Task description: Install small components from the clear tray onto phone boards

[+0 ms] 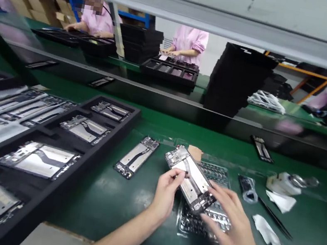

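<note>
A phone frame (199, 179) with its inner side up is held tilted over the bench in the middle of the head view. My right hand (236, 222) grips its lower right end, thumb on the near edge and fingers on the far edge. My left hand (167, 190) pinches the dark end of a flex cable (186, 174) above the frame's silver middle. Beneath the frame lies a clear blister tray (192, 225) of small dark parts, partly hidden by the frame and my right hand. Another phone frame (136, 156) lies to the left.
A black foam tray (92, 169) with several phone frames fills the left. Tweezers (275, 218), white wipes (269, 238), a small bag (247, 188) and a dispenser bottle (284, 184) sit right. Beyond is a dark conveyor (161, 97) carrying frames; co-workers in pink work behind it.
</note>
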The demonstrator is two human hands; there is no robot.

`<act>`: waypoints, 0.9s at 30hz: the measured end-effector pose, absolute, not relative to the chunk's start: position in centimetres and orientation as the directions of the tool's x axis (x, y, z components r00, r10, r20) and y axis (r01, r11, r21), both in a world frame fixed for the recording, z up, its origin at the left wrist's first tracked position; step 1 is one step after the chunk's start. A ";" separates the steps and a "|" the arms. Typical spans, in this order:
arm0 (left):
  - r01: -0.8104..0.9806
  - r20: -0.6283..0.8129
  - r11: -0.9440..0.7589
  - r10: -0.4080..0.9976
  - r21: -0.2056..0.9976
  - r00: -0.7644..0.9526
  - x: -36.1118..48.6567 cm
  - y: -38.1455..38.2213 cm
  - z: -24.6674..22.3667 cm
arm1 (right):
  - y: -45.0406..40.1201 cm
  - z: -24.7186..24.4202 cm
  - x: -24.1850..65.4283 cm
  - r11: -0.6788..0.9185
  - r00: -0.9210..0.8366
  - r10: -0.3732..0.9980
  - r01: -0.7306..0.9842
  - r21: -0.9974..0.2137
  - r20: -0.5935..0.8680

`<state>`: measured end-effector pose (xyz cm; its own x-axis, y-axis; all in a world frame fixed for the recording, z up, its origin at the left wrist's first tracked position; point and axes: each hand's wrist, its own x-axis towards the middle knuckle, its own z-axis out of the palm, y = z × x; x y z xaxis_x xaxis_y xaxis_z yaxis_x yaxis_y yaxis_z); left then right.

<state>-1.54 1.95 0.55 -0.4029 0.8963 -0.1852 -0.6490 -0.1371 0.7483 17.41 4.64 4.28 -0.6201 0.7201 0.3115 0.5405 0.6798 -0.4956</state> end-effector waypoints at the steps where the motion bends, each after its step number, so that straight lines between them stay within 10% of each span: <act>1: -0.647 -0.196 -0.100 0.909 0.756 -0.369 -1.4 1.9 0.4 | 3.8 4.3 20.0 0.580 -0.597 0.778 0.560 -0.592 0.197; 7: -0.611 -0.202 0.050 0.962 0.790 -0.183 -0.5 1.3 -0.1 | 1.1 4.4 32.4 -0.033 -0.358 0.905 0.477 -0.878 -0.229; 16: -0.237 -0.038 0.083 0.981 0.968 0.190 0.8 0.4 -1.1 | 6.4 2.0 17.0 -0.075 -0.401 0.900 0.247 -0.966 -0.173; 27: 0.190 0.429 -0.389 0.863 0.902 -0.266 -0.5 0.0 0.3 | 4.5 0.2 18.0 -0.431 -0.500 0.763 0.076 -0.899 -0.409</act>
<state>-0.54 0.04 0.33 -0.2661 0.8634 0.4285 0.1896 -0.3890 0.9015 18.04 4.50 0.21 -0.5003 0.7634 -0.4086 0.0759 -0.4314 -0.8990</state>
